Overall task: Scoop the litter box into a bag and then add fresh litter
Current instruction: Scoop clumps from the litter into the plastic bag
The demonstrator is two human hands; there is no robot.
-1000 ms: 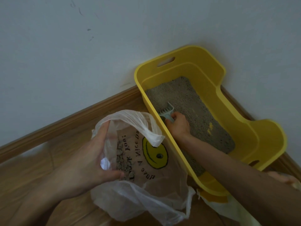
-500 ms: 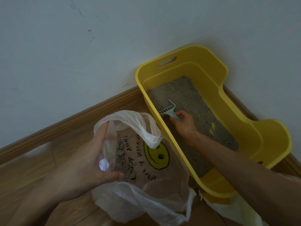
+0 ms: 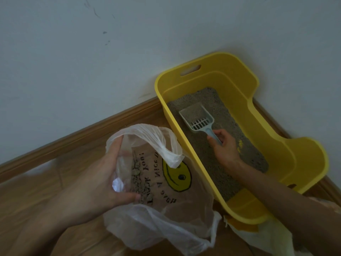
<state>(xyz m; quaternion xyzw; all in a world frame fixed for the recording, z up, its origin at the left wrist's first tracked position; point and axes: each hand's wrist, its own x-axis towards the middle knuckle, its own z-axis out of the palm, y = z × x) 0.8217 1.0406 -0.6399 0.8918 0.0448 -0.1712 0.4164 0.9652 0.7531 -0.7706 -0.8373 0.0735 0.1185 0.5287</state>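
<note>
Litter box point(image 3: 273, 137): yellow, right of frame, holds grey litter point(image 3: 206, 159).
Scoop point(image 3: 198, 117): pale, slotted, gripped by right hand point(image 3: 224, 148).
Bag point(image 3: 166, 183): clear, smiley print, left hand point(image 3: 103, 183) grips its rim.

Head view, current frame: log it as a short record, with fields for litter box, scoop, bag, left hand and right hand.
litter box: yellow, on the wooden floor by the wall, grey litter inside
scoop: pale blue, slotted, head over the litter
bag: clear plastic, smiley print, mouth open beside the box, clumps inside
left hand: grips the bag's rim
right hand: grips the scoop handle inside the box
</note>
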